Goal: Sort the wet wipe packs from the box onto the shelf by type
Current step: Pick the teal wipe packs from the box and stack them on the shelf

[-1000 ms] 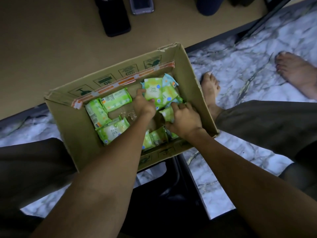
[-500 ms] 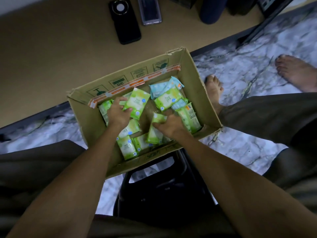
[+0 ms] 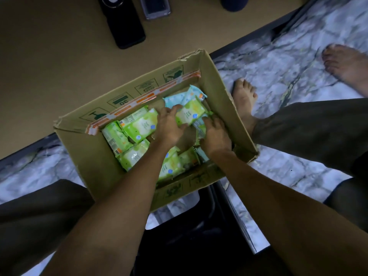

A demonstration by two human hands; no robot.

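An open cardboard box [image 3: 95, 156] sits in front of me and holds several green wet wipe packs [image 3: 139, 126] and two light blue packs [image 3: 175, 99] at its far right corner. Both my hands are down inside the box. My left hand [image 3: 169, 126] grips the left end of a green pack [image 3: 190, 113] near the far right. My right hand [image 3: 214, 134] lies just right of it, its fingers curled onto packs below that green pack; which pack it holds is hidden.
Beyond the box lies a tan surface [image 3: 49, 56] with a black phone [image 3: 123, 22], a second device [image 3: 156, 6] and a dark round object [image 3: 235, 3]. Marble floor [image 3: 278, 66], my bare feet [image 3: 244, 100] and a black stool [image 3: 189, 236] are below.
My left hand has moved from the box's left side to the far right and taken hold of a green pack. My right hand has shifted right and farther in.
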